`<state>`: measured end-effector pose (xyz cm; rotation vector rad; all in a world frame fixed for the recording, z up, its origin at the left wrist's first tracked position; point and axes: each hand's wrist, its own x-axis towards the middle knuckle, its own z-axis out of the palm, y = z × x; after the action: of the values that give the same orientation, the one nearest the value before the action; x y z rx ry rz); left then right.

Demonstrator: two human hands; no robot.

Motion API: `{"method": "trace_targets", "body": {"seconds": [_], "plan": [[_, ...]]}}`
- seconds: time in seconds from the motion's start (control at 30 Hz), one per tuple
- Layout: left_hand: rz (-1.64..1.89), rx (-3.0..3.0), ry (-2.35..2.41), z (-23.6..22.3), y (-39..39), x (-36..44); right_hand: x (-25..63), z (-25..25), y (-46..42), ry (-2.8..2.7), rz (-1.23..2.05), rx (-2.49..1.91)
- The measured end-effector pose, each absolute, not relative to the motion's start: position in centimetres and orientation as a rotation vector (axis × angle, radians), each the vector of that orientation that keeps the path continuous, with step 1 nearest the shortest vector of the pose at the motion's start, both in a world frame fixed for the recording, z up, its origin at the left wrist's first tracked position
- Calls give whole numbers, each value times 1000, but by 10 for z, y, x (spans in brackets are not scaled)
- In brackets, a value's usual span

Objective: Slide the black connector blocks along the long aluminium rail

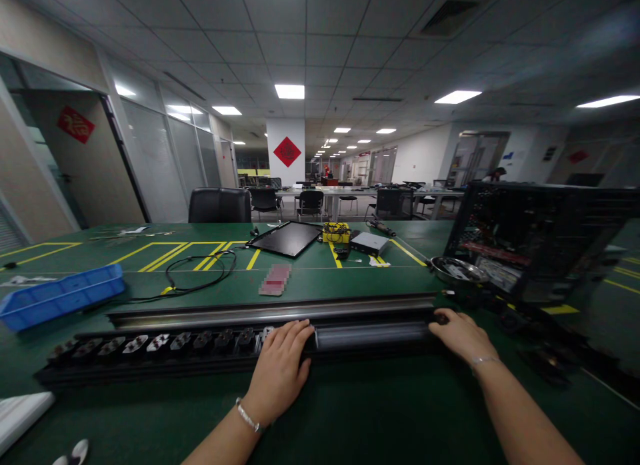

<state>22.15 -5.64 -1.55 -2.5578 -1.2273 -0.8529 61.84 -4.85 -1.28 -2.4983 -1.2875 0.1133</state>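
Observation:
A long black power strip housing (pixel 165 368) lies across the table in front of me, with a row of sockets (pixel 159 343) in its left half. My left hand (pixel 283 362) rests over its middle, at the end of that row, with outstretched fingers on top and the thumb apart on the near side. A smooth dark cover section (pixel 373 336) runs to the right of it. At the housing's right end, my right hand (pixel 463 336) has thumb and forefinger pinched around something small and dark that I cannot make out. A long metal rail (pixel 280 313) lies just behind the housing.
A blue bin (pixel 63 295) stands at the left, beside a looped black cable (pixel 200 268). Behind are a black panel (pixel 287 238), a yellow box (pixel 336 232) and a grey drive (pixel 369 242). A metal bowl (pixel 457 270) and an open computer case (pixel 540 242) stand right.

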Motion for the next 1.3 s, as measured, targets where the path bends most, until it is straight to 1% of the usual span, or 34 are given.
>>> {"method": "trace_targets", "body": {"seconds": [1.3], "plan": [[-853,-2587,-1261,-14,-58,222,635,-15,-46,-1230,61,-2467]]}}
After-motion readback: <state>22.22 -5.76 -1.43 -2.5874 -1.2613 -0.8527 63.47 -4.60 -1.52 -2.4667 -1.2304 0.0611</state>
